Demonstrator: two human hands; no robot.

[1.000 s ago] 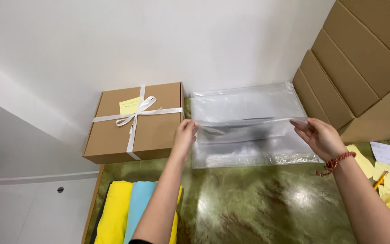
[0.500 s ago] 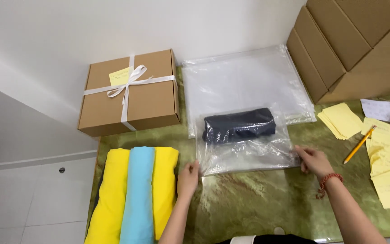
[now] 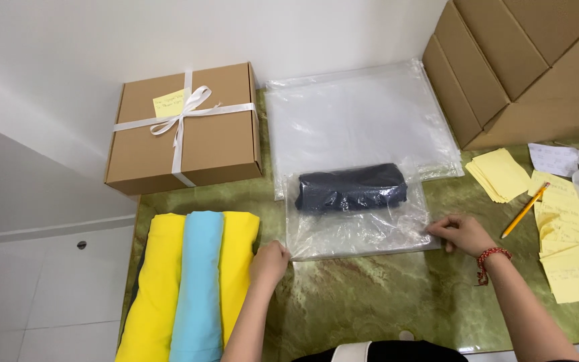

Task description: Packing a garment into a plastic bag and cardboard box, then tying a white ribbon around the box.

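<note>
A clear plastic bag lies flat on the green marble table, with a rolled dark navy garment inside it. My left hand pinches the bag's near left corner. My right hand, with a red bead bracelet at the wrist, pinches the near right corner. Both hands rest low on the tabletop. Behind the bag lies a stack of larger empty clear bags.
A brown cardboard box tied with white ribbon sits at the back left. Folded yellow and light blue cloths lie at the left. Flat cardboard boxes lean at the back right. Yellow sticky notes, a pencil and papers lie at right.
The bag with the dark garment was held up over the empty bags; my hands pulled it toward me and laid it flat on the table.
</note>
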